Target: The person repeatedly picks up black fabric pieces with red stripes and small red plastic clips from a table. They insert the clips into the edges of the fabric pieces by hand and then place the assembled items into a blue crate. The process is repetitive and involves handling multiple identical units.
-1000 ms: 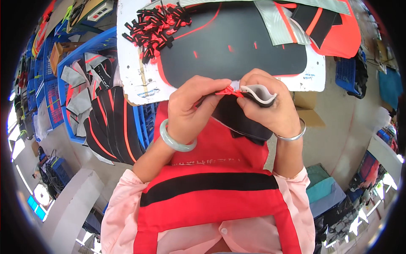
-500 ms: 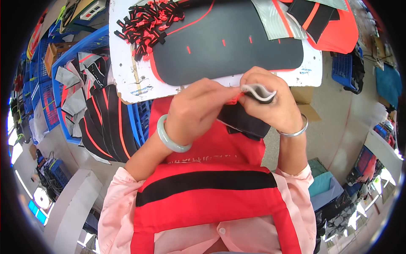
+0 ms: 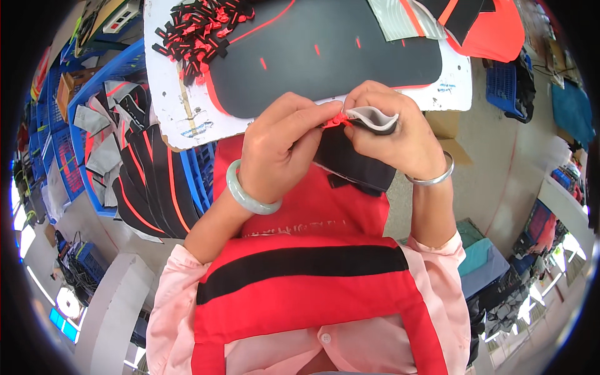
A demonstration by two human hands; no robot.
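In front of my red apron (image 3: pixel 312 206), my two hands meet over a folded black fabric piece (image 3: pixel 373 119) with a pale grey lining. My right hand (image 3: pixel 403 140) is closed around it, and the rolled end stands out above the thumb. More black fabric (image 3: pixel 356 159) hangs down below the hands. Between the fingertips of my left hand (image 3: pixel 281 134) is a small red clip-like piece (image 3: pixel 336 120), pinched at the fabric's edge. Whether the red piece is fastened to the fabric, I cannot tell.
Ahead, a white table (image 3: pixel 169 119) bears a dark grey panel (image 3: pixel 300 69) with red marks and a heap of small red-and-black tabs (image 3: pixel 200 37). Grey fabric pieces (image 3: pixel 406 19) lie at its far right. A blue crate (image 3: pixel 84 150) of black strips (image 3: pixel 153 181) stands at the left.
Both hands sit slightly higher and further left in the picture, as does the table. More of the red piece shows between the fingertips. Both grips continue.
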